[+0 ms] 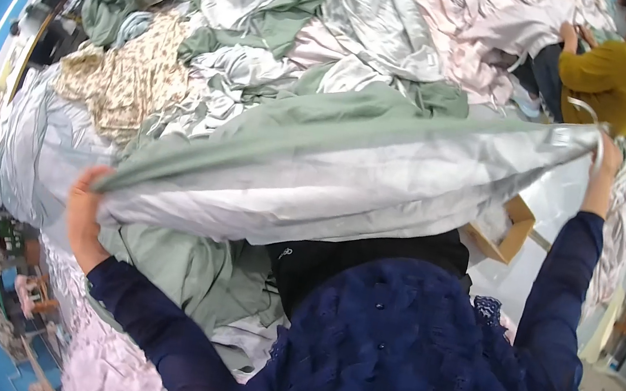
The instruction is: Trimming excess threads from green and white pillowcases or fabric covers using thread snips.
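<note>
A long piece of bedding cloth (330, 190), green along its far edge and pale grey-white below, is stretched across in front of me. My left hand (84, 211) is closed on its left end. At the far right, my right hand (607, 162) grips the opposite corner, which is held higher and farther away. A thin white strip (592, 111) loops out by the right hand, and a small white label (560, 137) lies close to that corner. Green cloth (184, 273) is bunched below the stretched piece, near my left forearm.
Heaps of green, white and pink fabric (376, 16) spread across the far side. A patterned beige cloth (134, 74) lies at the left. An open cardboard box (513, 229) stands on the right, under my right arm. A person in a mustard top (614, 80) sits at the upper right, handling pink cloth.
</note>
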A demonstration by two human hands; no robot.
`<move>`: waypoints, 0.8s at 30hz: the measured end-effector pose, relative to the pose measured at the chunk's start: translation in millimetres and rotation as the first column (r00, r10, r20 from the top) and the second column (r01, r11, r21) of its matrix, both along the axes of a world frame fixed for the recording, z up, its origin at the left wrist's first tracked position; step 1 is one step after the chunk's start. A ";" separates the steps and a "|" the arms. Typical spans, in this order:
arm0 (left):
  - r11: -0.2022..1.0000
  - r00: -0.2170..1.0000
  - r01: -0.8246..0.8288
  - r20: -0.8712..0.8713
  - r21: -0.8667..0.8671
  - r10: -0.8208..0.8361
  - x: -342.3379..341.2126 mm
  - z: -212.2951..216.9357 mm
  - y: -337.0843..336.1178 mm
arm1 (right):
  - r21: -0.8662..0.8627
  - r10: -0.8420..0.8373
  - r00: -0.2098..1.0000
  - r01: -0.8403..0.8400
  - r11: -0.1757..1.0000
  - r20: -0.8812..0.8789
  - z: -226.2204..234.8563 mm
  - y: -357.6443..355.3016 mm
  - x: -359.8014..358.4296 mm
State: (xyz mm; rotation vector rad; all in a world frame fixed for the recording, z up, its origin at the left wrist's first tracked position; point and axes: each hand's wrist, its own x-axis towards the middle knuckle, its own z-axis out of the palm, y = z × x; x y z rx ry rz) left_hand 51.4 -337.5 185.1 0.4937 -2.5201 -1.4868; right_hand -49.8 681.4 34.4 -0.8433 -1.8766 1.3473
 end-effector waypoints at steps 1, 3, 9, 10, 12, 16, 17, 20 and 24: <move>0.955 0.950 0.225 0.259 -0.191 -0.172 -20.5 -22.6 -5.1 | 0.199 0.082 0.997 -0.080 0.977 -0.004 -26.9 27.5 9.9; 0.964 0.884 0.248 0.429 -0.098 -0.184 -30.3 -52.3 7.3 | 0.232 0.107 0.993 -0.115 0.966 0.047 -60.3 32.0 19.4; 0.982 0.801 0.092 0.574 0.165 -0.171 -39.6 -126.9 -0.1 | 0.175 -0.103 0.939 0.047 0.983 0.327 -90.9 -47.3 2.6; 0.982 0.794 0.090 0.583 0.166 -0.171 -41.2 -131.5 4.0 | 0.127 -0.103 0.899 0.053 0.991 0.427 -89.0 -58.0 2.8; 0.984 0.831 0.006 0.546 0.179 -0.104 -46.8 -136.6 18.4 | 0.117 -0.103 0.906 0.059 0.991 0.411 -95.2 -60.2 9.1; 0.985 0.842 -0.010 0.533 0.173 -0.085 -58.2 -151.5 13.7 | 0.128 -0.135 0.917 0.093 0.987 0.376 -119.4 -33.7 23.2; 0.991 0.850 0.035 0.518 0.129 -0.097 -65.5 -154.2 13.5 | 0.129 -0.132 0.937 0.094 0.987 0.325 -130.3 -25.3 26.0; 0.999 0.857 0.026 0.514 0.042 -0.044 -57.3 -153.7 4.6 | 0.041 -0.074 0.936 0.064 0.997 0.344 -128.1 -51.8 16.7; 1.000 0.885 0.024 0.465 0.019 -0.030 -64.2 -148.4 27.4 | -0.039 -0.058 0.905 0.082 0.996 0.422 -140.2 -35.3 17.1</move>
